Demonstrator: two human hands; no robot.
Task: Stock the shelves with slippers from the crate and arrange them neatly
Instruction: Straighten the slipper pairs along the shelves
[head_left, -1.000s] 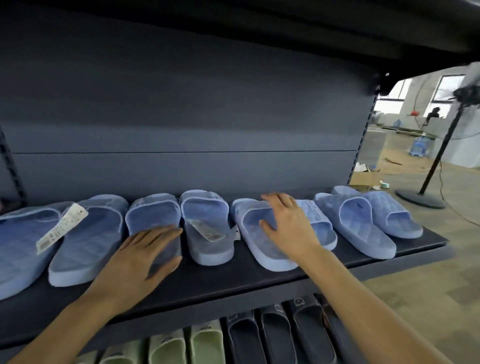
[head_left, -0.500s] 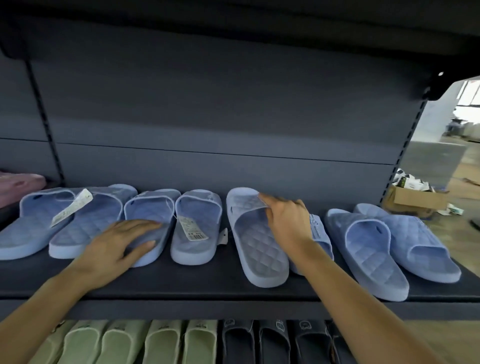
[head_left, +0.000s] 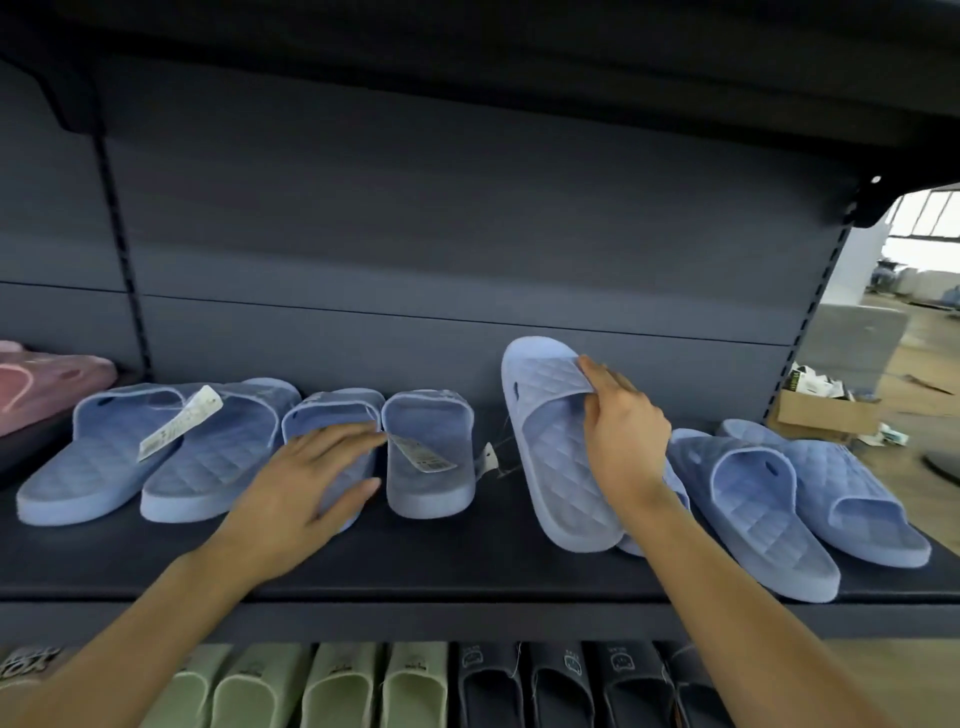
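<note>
Right hand (head_left: 623, 441) pinches the quilted blue slipper (head_left: 558, 467) (matte); left hand (head_left: 304, 488), fingers (head_left: 343, 439) spread, presses another slipper (head_left: 332, 413).

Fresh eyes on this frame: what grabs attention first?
A row of blue slippers fills the middle shelf. The right hand grips the angled slipper by its strap, out of line with the rest, while the left hand lies flat on the third slipper from the left. Green slippers and dark slippers sit below.

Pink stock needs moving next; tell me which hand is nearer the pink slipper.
Left. The left hand rests on a blue slipper well right of the pink slipper; the right hand grips a tilted slipper farther right.
</note>
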